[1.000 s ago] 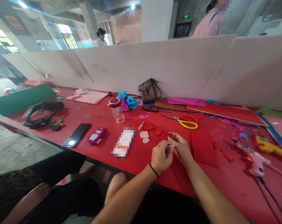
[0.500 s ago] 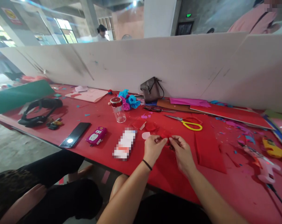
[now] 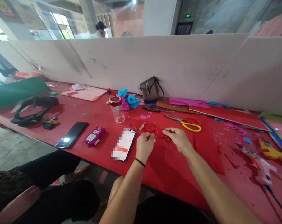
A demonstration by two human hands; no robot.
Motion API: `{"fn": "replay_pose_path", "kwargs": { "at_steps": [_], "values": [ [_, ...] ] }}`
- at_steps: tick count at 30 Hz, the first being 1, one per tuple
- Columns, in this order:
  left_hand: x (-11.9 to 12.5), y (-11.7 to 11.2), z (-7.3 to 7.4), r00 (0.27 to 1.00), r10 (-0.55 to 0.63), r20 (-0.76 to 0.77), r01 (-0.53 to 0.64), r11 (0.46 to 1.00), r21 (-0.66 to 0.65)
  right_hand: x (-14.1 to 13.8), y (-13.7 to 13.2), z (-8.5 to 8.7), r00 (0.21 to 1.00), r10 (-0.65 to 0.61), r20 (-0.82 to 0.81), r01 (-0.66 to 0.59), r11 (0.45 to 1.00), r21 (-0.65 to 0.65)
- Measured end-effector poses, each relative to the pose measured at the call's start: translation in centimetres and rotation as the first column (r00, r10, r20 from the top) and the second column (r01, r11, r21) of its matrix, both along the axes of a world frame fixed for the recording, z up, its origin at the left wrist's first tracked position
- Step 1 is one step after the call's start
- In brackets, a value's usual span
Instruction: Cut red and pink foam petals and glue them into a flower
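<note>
My left hand (image 3: 144, 145) is curled closed low over the red table (image 3: 168, 168), pinching a small pale paper piece. My right hand (image 3: 178, 139) is beside it, fingers pinched on a small red paper petal (image 3: 159, 132). Loose red cut-outs (image 3: 150, 127) lie just beyond both hands. Yellow-handled scissors (image 3: 188, 124) rest a little farther back to the right. A white phone (image 3: 123, 144) lies left of my left hand.
A glass jar with a red lid (image 3: 117, 109), blue and pink paper flowers (image 3: 129, 101) and a brown bag (image 3: 150, 89) stand by the white partition. A pink device (image 3: 93, 136) and black phone (image 3: 71, 134) lie left. Glue guns (image 3: 259, 163) lie right. Another person's legs (image 3: 38, 186) are lower left.
Both hands have moved away from me toward the loose red cut-outs and drawn slightly apart. The view has shifted a little to the right.
</note>
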State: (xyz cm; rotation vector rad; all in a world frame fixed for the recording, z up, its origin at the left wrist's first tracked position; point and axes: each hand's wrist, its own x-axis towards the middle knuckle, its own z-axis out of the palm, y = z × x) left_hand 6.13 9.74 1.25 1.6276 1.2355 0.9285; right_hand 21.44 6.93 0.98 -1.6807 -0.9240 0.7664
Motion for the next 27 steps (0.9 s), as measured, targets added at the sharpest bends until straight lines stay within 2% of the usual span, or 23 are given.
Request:
{"fn": "replay_pose_path", "kwargs": {
  "at_steps": [3, 6, 8, 11, 14, 16, 18, 22, 25, 27],
  "values": [
    [-1.2, 0.8, 0.1, 0.986, 0.163, 0.042, -0.166, 0.982, 0.088, -1.4, 4.1, -0.6, 0.995, -0.082, 0.055, 0.083, 0.996, -0.018],
    [-2.5, 1.5, 0.4, 0.965, 0.256, 0.050, -0.260, 0.956, 0.133, -2.7, 7.0, -1.5, 0.981, -0.125, 0.145, 0.133, 0.990, -0.050],
    [-3.0, 1.9, 0.6, 0.954, 0.288, 0.087, -0.296, 0.950, 0.104, -3.1, 7.6, -1.7, 0.972, -0.123, 0.200, 0.139, 0.988, -0.066],
    [-3.0, 2.1, 0.9, 0.935, 0.305, 0.181, -0.308, 0.951, -0.010, -3.2, 6.5, -1.2, 0.956, -0.110, 0.274, 0.129, 0.990, -0.051],
    [-1.8, 1.4, 1.2, 0.907, 0.229, 0.353, -0.158, 0.963, -0.220, -2.9, 3.2, -0.4, 0.964, -0.052, 0.260, 0.039, 0.998, 0.056],
    [-0.6, 0.4, 1.4, 0.884, 0.162, 0.438, -0.001, 0.938, -0.346, -2.4, 0.3, -0.2, 0.990, 0.066, 0.123, -0.084, 0.985, 0.150],
    [0.6, -0.8, 1.4, 0.874, 0.106, 0.474, 0.113, 0.905, -0.410, -1.6, -2.6, -0.4, 0.990, 0.137, 0.019, -0.138, 0.967, 0.213],
    [2.9, -3.0, 0.8, 0.899, -0.025, 0.438, 0.220, 0.889, -0.402, 0.6, -6.3, -1.6, 0.995, 0.086, -0.050, -0.070, 0.963, 0.258],
    [3.8, -3.8, 0.0, 0.932, -0.180, 0.314, 0.292, 0.887, -0.358, 2.0, -6.9, -2.8, 0.997, 0.028, -0.071, -0.011, 0.975, 0.222],
    [3.7, -3.7, -0.5, 0.938, -0.295, 0.181, 0.340, 0.882, -0.326, 2.4, -6.8, -3.5, 0.999, 0.024, -0.035, -0.017, 0.981, 0.191]
  ]
}}
